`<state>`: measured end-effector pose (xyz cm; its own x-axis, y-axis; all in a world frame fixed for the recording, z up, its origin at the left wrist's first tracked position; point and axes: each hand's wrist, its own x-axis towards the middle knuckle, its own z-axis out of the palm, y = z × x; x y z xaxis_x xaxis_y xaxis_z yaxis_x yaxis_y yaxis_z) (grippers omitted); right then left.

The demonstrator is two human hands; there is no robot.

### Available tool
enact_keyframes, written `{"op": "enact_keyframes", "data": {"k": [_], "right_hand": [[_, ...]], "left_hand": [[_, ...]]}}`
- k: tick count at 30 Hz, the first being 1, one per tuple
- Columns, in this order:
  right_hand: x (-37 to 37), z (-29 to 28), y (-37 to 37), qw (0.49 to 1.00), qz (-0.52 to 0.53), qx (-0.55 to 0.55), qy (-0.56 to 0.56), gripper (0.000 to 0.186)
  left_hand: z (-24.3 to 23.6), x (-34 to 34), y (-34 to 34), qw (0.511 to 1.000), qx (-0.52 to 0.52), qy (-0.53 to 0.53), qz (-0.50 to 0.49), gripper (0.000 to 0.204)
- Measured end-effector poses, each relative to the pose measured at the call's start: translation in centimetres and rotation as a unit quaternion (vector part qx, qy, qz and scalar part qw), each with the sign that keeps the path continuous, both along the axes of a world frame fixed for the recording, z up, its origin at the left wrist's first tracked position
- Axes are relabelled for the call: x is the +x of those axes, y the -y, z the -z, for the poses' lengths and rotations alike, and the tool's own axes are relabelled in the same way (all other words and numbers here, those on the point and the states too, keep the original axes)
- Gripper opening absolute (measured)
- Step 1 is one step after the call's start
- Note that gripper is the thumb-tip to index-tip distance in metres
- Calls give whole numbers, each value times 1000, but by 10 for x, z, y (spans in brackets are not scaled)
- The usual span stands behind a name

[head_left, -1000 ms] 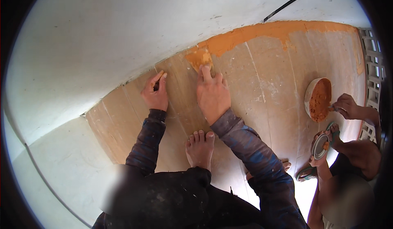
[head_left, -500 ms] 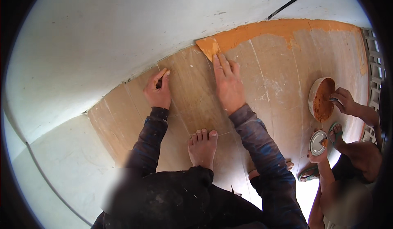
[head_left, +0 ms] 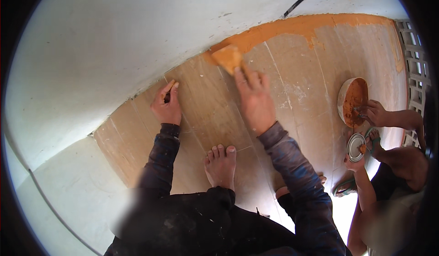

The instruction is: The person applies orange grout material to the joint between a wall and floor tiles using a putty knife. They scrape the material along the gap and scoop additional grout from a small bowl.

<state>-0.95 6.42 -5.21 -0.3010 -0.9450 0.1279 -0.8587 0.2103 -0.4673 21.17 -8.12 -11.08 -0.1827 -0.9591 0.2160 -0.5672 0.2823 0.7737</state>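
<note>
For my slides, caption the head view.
Right hand holds a flat, orange-smeared spreader near orange paste along a white wall.

Dark blue-mottled sleeves [head_left: 297, 164]; black trousers [head_left: 196, 226]

The one view, a fisheye worn on the head, looks steeply down over the dark trousers [head_left: 196, 217] onto the near left hand [head_left: 167, 109], right hand [head_left: 258, 104] and tiled floor [head_left: 212, 107], edges bending toward its rim

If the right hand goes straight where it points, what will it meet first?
The right hand, scraper leading, probably meets the white wall, or the orange paste at its foot if low; height is unclear.
</note>
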Motion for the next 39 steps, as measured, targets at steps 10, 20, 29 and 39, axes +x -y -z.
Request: {"op": "enact_keyframes", "data": {"k": [10,20,29,39], "right_hand": [[-53,20,17,987,46,17,-156,47],[-40,-9,-9,995,10,78,-69,54],[-83,22,-1,996,51,-60,-28,66],[-52,10,-5,990,21,-104,92,58]], "left_hand": [[0,2,0,999,39,13,-18,15],[-2,6,-1,999,39,19,-26,15],[0,-1,0,1000,17,1,-18,15],[-2,4,-1,997,65,23,-21,17]]}}
